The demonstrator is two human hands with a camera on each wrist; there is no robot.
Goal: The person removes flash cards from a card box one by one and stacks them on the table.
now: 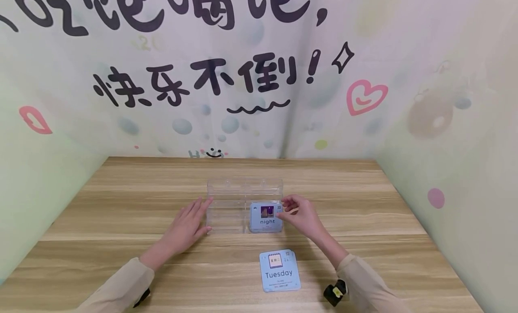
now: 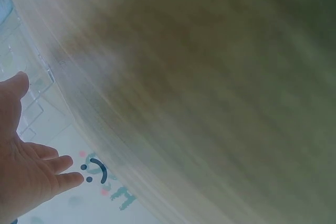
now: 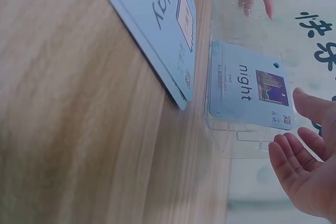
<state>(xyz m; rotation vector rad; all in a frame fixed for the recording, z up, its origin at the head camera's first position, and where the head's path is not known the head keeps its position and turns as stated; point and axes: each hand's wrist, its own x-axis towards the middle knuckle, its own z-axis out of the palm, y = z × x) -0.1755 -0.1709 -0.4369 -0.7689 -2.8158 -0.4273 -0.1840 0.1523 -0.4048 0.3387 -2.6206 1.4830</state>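
A clear plastic rack (image 1: 225,200) with two columns of pockets stands on the wooden table. A light blue card reading "night" (image 1: 265,226) sits in its lower right pocket, with the edges of other cards hard to make out behind it. At the rack's right side is my right hand (image 1: 302,217), its thumb (image 3: 311,104) at the card's edge and its fingers loosely bent beside the rack. My left hand (image 1: 187,226) rests against the rack's left side with fingers spread, holding nothing. Nearer the front lies a small stack of blue cards, "Tuesday" (image 1: 279,277) on top.
The wooden table (image 1: 141,187) runs back to a printed wall cloth (image 1: 182,115) with dark lettering and hearts. Cloth also hangs on the left and right sides. A dark strap with a small yellow flower (image 1: 336,292) is at my right sleeve.
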